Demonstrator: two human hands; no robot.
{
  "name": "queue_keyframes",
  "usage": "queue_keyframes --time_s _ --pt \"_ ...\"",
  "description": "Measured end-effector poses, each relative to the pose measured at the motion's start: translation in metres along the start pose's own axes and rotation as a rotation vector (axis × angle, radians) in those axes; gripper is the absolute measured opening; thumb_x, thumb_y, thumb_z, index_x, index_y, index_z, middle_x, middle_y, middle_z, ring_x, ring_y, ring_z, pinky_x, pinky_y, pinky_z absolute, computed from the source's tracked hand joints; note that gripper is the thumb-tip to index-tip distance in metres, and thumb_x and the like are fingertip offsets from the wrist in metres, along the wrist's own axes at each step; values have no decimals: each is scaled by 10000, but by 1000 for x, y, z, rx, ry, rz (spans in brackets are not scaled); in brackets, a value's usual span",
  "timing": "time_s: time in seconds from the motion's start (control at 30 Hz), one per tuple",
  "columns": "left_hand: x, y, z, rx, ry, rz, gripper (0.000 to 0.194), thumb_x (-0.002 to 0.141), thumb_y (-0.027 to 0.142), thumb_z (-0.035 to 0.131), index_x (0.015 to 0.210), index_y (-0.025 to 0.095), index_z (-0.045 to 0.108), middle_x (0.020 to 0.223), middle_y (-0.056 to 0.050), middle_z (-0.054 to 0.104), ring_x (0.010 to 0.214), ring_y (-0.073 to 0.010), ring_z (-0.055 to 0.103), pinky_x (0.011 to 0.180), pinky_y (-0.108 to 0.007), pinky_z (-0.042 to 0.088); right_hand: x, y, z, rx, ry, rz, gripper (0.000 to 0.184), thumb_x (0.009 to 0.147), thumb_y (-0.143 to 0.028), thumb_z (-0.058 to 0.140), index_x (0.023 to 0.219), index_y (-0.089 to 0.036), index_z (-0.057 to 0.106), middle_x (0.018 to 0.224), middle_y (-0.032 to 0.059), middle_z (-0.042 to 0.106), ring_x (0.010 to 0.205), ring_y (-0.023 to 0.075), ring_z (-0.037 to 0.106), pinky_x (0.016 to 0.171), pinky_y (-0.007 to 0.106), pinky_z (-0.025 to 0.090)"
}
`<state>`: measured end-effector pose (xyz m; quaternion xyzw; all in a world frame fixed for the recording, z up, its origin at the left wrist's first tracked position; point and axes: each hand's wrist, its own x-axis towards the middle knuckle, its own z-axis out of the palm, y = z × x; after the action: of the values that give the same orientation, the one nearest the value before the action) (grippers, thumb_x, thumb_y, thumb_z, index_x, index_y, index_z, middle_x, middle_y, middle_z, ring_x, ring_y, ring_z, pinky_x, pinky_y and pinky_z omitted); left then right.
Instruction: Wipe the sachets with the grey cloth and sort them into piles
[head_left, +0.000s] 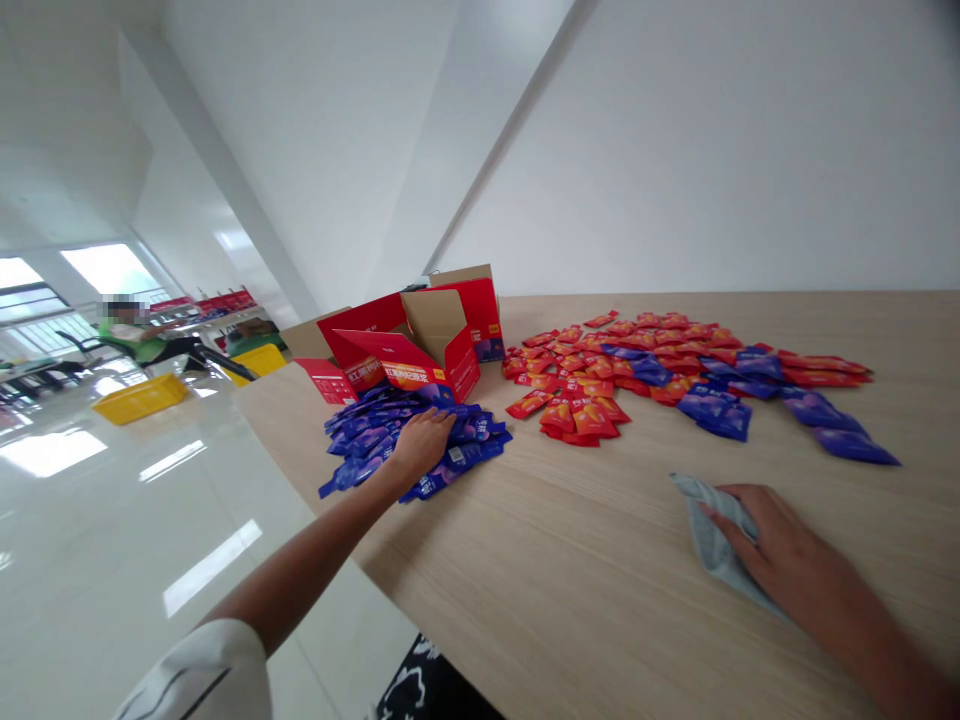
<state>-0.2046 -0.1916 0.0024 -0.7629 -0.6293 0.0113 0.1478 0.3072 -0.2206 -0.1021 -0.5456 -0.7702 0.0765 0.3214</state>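
In the head view, the left hand (pixel 424 442) is on top of a pile of shiny purple packets (pixel 364 440). Its fingers bend down onto the pile, but I cannot tell if they pinch a packet or only touch the top. The pile sits on the left part of a light wooden table (pixel 555 560), close to the edge. Right behind it are red cardboard boxes (pixel 459 372) with their flaps up, and tan insides show.

The right hand (pixel 776 535) is on the other side, near the front of the table. Its thumb and fingers pinch a grey-blue cloth (pixel 709 530), which is folded and a bit crumpled. The cloth is well apart from the purple pile.

Past the cloth, a big spread of red-orange packets (pixel 577 412) lies on the table, to the right of the boxes. Some loose purple packets (pixel 712 410) lie on and beside them, and 2 of these lie at the right end.

The left arm has a white sleeve (pixel 217 670). Far off on the left, 1 yellow bin (pixel 142 398) is on the shiny floor (pixel 90 510), and a person in green (pixel 154 350) sits behind it
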Motion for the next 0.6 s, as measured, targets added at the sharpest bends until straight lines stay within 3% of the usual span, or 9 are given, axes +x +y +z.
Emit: queue_keyframes --time_s 0.17,0.33,0.43,0.5,0.6 --pt "-11 -2 -2 -8 25 31 358 984 342 649 1290 158 616 1330 -108 618 1207 -274 617 1021 -517 520 -3 -6 1 -29 -35 9 496 960 -683 356 1155 -281 572 1132 125 679 1018 333 689 888 508 569" --pt "-34 16 -28 -48 84 125 271 1028 224 524 1236 146 680 1303 -145 680 1250 -287 628 1059 -504 511 -3 -14 -1 -37 -33 9 484 974 -669 346 1119 -272 581 1101 124 683 969 317 697 815 466 580" --pt "-57 56 -58 -111 142 267 323 1057 251 432 1195 176 714 1253 -121 721 1223 -263 657 1048 -441 531 -2 -20 -2 -52 -34 -4 454 997 -625 331 1121 -267 581 1081 114 677 933 299 698 763 430 578" --pt "-68 94 -79 -169 175 397 298 1066 306 451 1186 209 706 1169 -70 754 1156 -196 689 1023 -347 542 -1 -25 -3 -76 -47 -12 414 1009 -583 345 1116 -262 585 1068 100 671 894 280 699 732 409 572" --pt "-63 156 -101 -313 269 621 256 1056 315 484 1082 193 708 894 -53 754 873 -166 727 833 -299 572 -1 -34 -7 -138 -45 -38 300 1020 -477 400 1100 -267 598 1036 66 668 834 239 695 696 368 558"
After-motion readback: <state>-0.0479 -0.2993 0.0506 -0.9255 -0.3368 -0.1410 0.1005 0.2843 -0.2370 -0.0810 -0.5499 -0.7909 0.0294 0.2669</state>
